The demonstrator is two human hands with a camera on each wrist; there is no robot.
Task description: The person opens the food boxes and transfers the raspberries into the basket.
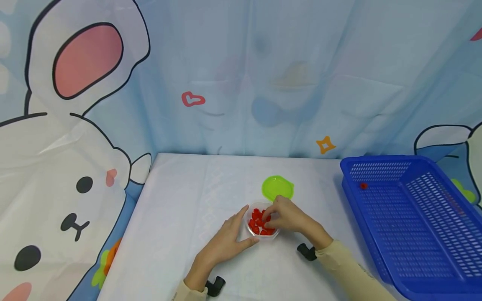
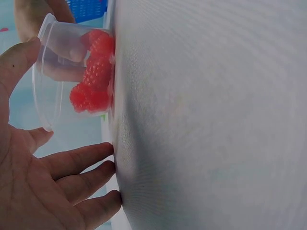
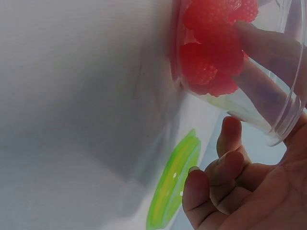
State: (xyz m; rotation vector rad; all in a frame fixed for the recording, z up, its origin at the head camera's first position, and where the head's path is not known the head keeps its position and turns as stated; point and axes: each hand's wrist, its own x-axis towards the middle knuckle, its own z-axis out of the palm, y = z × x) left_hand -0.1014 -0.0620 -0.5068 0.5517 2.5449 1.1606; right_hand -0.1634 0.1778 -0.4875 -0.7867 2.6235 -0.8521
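Observation:
A clear plastic cup (image 1: 263, 236) stands upright on the white table with several red raspberries (image 2: 98, 72) in it. My left hand (image 1: 227, 238) is at the cup's near left, its thumb and index finger spread and touching the rim, the other fingertips on the table in the left wrist view. From the right, my right hand (image 1: 288, 215) reaches down into the cup. Its thumb and index finger meet a raspberry (image 3: 223, 52) inside from either side, while the remaining fingers curl outside the wall. Just behind the cup lies a green lid (image 1: 278, 187).
A large blue basket (image 1: 404, 234) occupies the table's right side, with a small red piece (image 1: 363, 186) inside near its back left corner. Behind the table hangs a light blue printed curtain (image 1: 233, 62). Black wrist mounts (image 1: 306, 252) stick out beside both sleeves.

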